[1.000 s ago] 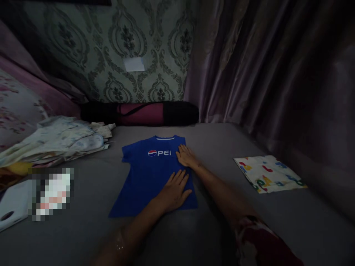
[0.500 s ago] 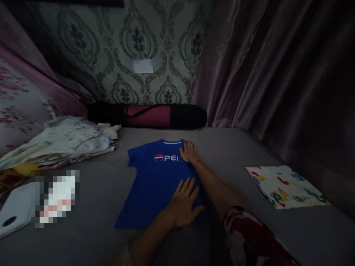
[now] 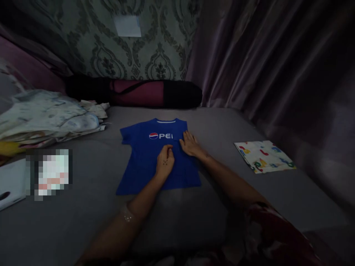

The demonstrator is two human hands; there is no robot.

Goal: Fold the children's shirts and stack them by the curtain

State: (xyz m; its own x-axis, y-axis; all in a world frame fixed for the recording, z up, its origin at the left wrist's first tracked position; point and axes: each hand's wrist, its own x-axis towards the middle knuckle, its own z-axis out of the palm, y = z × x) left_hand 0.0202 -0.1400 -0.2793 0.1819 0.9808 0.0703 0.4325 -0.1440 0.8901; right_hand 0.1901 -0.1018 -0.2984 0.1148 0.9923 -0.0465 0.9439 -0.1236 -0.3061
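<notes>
A blue T-shirt [image 3: 146, 162] with a round red, white and blue logo and the letters "PE" lies spread on the grey bed. Its right side is folded inward over the lettering, while its left sleeve sticks out. My left hand [image 3: 165, 161] is over the middle of the shirt, fingers curled together, close to the folded edge. Whether cloth is between those fingertips is hidden. Flat on the folded right side, below the shoulder, rests my right hand [image 3: 190, 144] with its fingers stretched out.
A folded white cloth with colourful letters [image 3: 264, 157] lies to the right. Crumpled pale clothes [image 3: 50, 114] are piled at the left, with a white object [image 3: 12, 181] in front. A black and maroon roll bag [image 3: 138, 93] lies along the wall, beside purple curtains [image 3: 235, 55].
My left hand has moved up the shirt from its lower right part, and its spread fingers have curled together. My right hand has slid slightly down from the shoulder. The view has tilted down.
</notes>
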